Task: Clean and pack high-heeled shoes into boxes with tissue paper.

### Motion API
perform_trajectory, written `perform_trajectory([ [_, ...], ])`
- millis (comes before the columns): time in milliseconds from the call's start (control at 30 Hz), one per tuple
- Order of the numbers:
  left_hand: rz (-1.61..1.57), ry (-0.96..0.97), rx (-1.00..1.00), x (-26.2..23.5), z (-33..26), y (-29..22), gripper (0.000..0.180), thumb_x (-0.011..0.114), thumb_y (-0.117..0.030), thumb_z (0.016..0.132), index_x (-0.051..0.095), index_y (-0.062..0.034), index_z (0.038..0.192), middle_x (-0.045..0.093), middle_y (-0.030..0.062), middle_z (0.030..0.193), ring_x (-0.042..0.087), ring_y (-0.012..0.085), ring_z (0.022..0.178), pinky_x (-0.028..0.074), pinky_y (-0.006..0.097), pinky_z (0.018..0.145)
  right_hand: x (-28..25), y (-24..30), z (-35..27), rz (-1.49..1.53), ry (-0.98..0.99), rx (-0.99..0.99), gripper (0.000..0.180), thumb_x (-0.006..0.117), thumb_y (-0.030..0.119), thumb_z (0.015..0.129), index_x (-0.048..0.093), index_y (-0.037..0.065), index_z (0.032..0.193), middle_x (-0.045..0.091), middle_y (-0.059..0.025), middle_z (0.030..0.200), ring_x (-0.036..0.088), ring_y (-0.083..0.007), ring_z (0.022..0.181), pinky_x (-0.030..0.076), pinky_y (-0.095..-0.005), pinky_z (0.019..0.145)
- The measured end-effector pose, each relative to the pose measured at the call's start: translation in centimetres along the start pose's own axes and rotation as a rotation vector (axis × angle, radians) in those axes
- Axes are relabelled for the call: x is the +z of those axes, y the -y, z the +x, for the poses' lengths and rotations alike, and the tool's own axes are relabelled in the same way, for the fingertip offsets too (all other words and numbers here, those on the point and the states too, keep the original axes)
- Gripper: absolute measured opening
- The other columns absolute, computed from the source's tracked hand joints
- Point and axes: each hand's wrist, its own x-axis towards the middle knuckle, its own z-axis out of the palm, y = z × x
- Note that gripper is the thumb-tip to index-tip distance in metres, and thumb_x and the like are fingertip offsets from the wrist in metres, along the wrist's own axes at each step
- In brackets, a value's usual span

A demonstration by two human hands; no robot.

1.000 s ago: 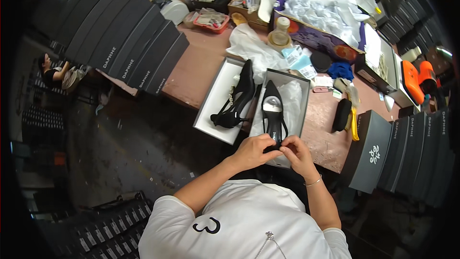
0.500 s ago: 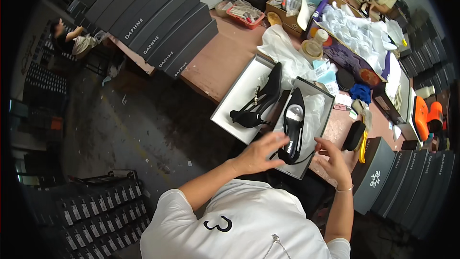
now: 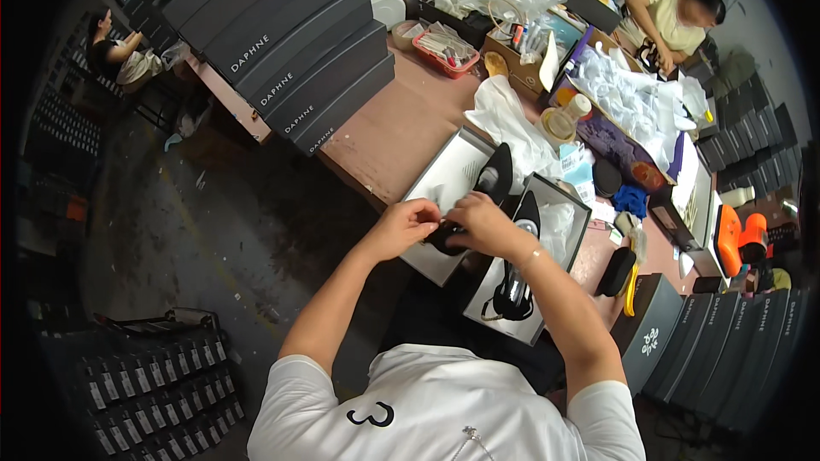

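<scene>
Two dark-rimmed, white-lined shoebox halves lie side by side at the table's near edge. In the left box half (image 3: 437, 266) is a black pointed slingback shoe (image 3: 494, 175), toe pointing away. My right hand (image 3: 485, 224) curls over its rear part, fingers closed on it. My left hand (image 3: 403, 229) pinches at the same shoe's heel end, fingertips close to the right hand's; the exact spot they grip is hidden. The right box half (image 3: 582, 212) holds a second black shoe (image 3: 516, 286) beside crumpled white tissue paper (image 3: 557, 226); neither hand touches it.
Dark shoeboxes (image 3: 282, 60) stand stacked at the far left, more (image 3: 726, 341) at the right. Behind lie white paper (image 3: 504, 119), a glue jar (image 3: 559, 122), a red basket (image 3: 444, 55) and a black brush (image 3: 617, 271). Another person (image 3: 670, 21) works at the far right.
Both hands have moved left and away from me, from the right shoe to the left one, and closed there. The left shoe has been turned; the right shoe stays in its box half.
</scene>
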Motion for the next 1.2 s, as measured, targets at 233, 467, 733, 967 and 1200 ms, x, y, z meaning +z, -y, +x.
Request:
perform_trajectory([
  [233, 0.248, -0.504, 0.446, 6.7, -5.2, 0.9, 0.054, 0.067, -0.004, 0.085, 0.047, 0.0038, 0.135, 0.058, 0.0166, 0.125, 0.056, 0.0233, 0.117, 0.043, 0.034, 0.101, 0.1, 2.7, -3.2, 0.502, -0.378, -0.048, 0.025, 0.073, 0.003, 0.074, 0.061, 0.002, 0.097, 0.062, -0.0124, 0.102, 0.059, -0.0339, 0.102, 0.048, -0.041, 0.092],
  [467, 0.437, -0.666, 0.471, 6.9, -6.1, 3.8, 0.059, 0.078, -0.007, 0.077, 0.054, -0.0005, 0.13, 0.065, 0.0173, 0.115, 0.066, 0.0302, 0.102, 0.054, 0.035, 0.084, 1.3, 3.9, -5.1, -0.067, -0.476, -0.072, 0.019, 0.069, 0.01, 0.079, 0.066, 0.006, 0.097, 0.061, -0.0078, 0.091, 0.061, -0.0244, 0.092, 0.046, -0.0402, 0.096],
  [733, 0.506, -0.696, 0.326, 7.9, -8.4, 2.2, 0.047, 0.08, -0.006, 0.074, 0.064, -0.0018, 0.117, 0.064, 0.0115, 0.087, 0.065, 0.0194, 0.076, 0.054, 0.03, 0.066, 0.8, 6.2, -6.0, -0.202, -0.1, 0.082, 0.016, 0.06, 0.023, 0.089, 0.063, 0.007, 0.087, 0.058, -0.0062, 0.069, 0.062, -0.0228, 0.065, 0.048, -0.0356, 0.065],
  [967, -0.298, -0.301, 0.102, 6.9, -8.2, 4.5, 0.043, 0.071, -0.002, 0.085, 0.058, -0.0035, 0.126, 0.06, -0.0006, 0.084, 0.056, 0.0054, 0.074, 0.048, 0.021, 0.068, 1.5, 6.3, -5.9, 1.121, 0.197, 0.581, 0.038, 0.052, 0.033, 0.1, 0.068, -0.001, 0.096, 0.065, -0.0056, 0.074, 0.06, -0.0106, 0.059, 0.05, -0.0252, 0.056],
  [1200, -0.783, -0.02, -0.179, 3.8, -6.9, 5.5, 0.028, 0.061, -0.009, 0.093, 0.057, 0.0017, 0.119, 0.063, 0.0041, 0.102, 0.064, 0.0136, 0.092, 0.053, 0.032, 0.088, 3.8, 5.5, -6.7, 0.095, -0.134, 0.132, 0.02, 0.062, 0.024, 0.088, 0.067, 0.005, 0.082, 0.064, -0.0096, 0.071, 0.065, -0.0239, 0.06, 0.051, -0.0349, 0.052],
])
